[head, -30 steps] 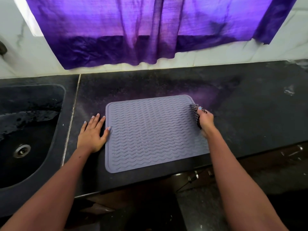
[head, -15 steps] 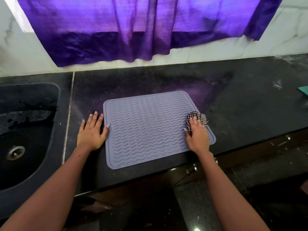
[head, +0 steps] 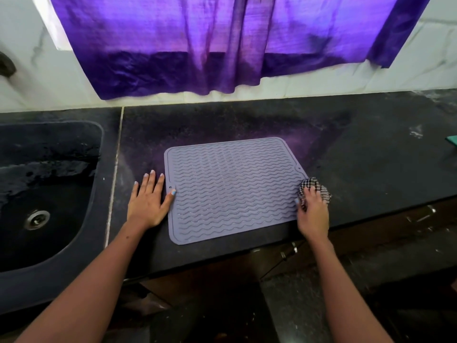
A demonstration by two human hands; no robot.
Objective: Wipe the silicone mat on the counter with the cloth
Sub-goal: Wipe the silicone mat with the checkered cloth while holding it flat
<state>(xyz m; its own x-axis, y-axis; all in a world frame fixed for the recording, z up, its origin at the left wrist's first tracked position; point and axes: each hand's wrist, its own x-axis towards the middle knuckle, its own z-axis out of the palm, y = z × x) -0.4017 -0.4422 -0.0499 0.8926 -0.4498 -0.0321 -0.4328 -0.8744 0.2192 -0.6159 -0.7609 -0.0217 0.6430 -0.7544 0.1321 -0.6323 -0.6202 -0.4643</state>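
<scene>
While the left hand (head: pixel 148 204) is laid flat, fingers straight, thumb on the silicone mat (head: pixel 232 186) | checked cloth (head: pixel 315 190) is gripped by the right hand (head: pixel 312 214) at the mat's right edge.

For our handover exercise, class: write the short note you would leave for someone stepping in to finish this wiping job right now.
Left hand: flat on the counter beside the silicone mat, thumb on its left edge, steadying it.
Right hand: gripping the bunched checked cloth at the mat's right edge, near the front corner.
Mat lies flat on the counter, right of the sink.
Done: cannot tell how much is already wiped; no visible marks.
Left: probably sweep the cloth leftward across the ridges, keeping the left hand pressing.
</scene>
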